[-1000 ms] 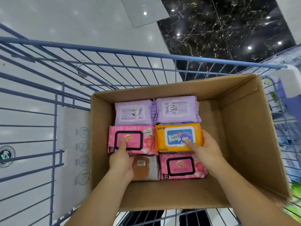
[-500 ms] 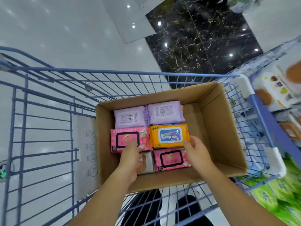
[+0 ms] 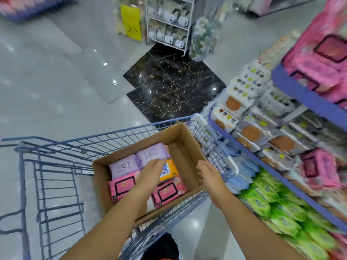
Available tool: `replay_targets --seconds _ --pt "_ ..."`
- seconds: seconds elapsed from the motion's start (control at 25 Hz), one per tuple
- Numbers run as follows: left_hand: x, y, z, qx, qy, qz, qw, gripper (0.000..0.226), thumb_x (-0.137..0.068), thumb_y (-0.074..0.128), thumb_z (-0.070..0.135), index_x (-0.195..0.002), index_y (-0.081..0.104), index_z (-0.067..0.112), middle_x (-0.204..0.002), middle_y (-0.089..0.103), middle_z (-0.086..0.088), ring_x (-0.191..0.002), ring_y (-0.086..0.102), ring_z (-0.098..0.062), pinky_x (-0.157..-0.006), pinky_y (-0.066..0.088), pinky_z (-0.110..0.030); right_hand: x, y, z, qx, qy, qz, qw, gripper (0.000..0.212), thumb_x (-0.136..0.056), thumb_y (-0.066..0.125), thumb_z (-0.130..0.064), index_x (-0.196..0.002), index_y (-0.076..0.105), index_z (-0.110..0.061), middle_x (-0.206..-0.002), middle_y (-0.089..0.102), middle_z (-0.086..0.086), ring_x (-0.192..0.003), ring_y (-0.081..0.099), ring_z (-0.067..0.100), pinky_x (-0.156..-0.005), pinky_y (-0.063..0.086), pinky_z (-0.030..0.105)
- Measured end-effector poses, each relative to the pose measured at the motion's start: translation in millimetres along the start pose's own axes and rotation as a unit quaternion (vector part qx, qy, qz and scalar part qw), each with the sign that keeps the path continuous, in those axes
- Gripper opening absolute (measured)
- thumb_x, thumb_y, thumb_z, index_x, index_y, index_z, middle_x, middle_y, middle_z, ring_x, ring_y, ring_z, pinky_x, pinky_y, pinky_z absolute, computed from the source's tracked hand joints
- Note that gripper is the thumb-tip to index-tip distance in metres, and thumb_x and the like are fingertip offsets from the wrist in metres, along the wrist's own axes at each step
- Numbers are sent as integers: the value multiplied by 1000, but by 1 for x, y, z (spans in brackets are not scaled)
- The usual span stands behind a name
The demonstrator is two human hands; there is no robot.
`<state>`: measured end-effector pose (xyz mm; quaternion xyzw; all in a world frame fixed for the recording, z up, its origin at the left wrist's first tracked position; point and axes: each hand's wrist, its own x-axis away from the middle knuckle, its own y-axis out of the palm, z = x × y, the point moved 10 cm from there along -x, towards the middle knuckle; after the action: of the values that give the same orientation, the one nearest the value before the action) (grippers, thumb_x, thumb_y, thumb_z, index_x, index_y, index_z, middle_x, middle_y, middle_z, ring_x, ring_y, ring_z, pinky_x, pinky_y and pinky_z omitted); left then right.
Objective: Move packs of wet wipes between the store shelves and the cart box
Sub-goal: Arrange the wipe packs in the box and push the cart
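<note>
A cardboard box [image 3: 189, 152] sits in a blue wire cart [image 3: 56, 166]. Inside lie two purple wipe packs [image 3: 124, 166], two pink packs [image 3: 122, 186] and an orange pack [image 3: 170, 170]. My left hand [image 3: 152, 170] reaches over the packs with straight fingers, covering part of the orange pack and resting near the right purple pack [image 3: 152, 152]. My right hand [image 3: 208, 174] hovers with fingers extended over the box's bare right side, holding nothing. The store shelves [image 3: 281, 147] with wipe packs stand to the right.
The shelves carry pink packs [image 3: 319, 59] on top, white and brown packs [image 3: 249, 128] in the middle, green packs [image 3: 277, 209] and blue packs [image 3: 242, 175] below. A white wire rack [image 3: 169, 21] stands far across the glossy floor. The view is motion-blurred.
The view swung up and right, bringing the shelves in. My right hand left the orange pack and lifted to the right. My left hand moved from the pink pack over to the orange pack.
</note>
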<state>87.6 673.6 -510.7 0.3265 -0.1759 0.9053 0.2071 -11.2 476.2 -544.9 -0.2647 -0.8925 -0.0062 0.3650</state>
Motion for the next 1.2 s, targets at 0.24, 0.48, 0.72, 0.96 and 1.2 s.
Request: replay_targets --seconds 0.24,0.48,0.72,0.96,1.2 --pt "53 108 98 -67 134 -61 987 12 -100 58 39 -103 65 29 -114 63 5 -111 56 -17 -102 42 -37 58 -142 -27 -84 -44 84 992 34 -102 50 -47 -132 50 -32 -146 47 -4 -134 47 21 -114 37 48" --pt "158 283 182 -117 253 -192 941 49 -104 52 41 -149 45 23 -141 48 10 -121 45 -8 -96 36 -29 143 -316 -23 -134 -115 189 966 51 -103 47 -45 -150 42 -26 -155 39 -4 -140 42 21 -114 36 45" --pt "283 454 234 -123 361 -268 884 51 -105 51 38 -153 42 21 -145 49 6 -118 48 -9 -96 38 -29 244 -496 -11 -169 -185 300 920 45 -103 46 -46 -146 45 -32 -142 48 -10 -131 49 20 -96 46 38" --pt "391 604 269 -138 430 -339 825 55 -104 52 41 -154 40 22 -143 46 11 -120 44 -5 -95 37 -26 338 -660 11 -183 -222 400 870 45 -103 46 -45 -146 44 -31 -154 41 -6 -139 43 21 -112 39 46" --pt "478 738 315 -142 485 -401 764 50 -104 53 41 -149 44 21 -145 51 7 -119 50 -7 -96 38 -26 410 -798 25 -193 -237 472 827 43 -103 46 -46 -144 45 -34 -150 45 -7 -136 45 20 -112 39 47"
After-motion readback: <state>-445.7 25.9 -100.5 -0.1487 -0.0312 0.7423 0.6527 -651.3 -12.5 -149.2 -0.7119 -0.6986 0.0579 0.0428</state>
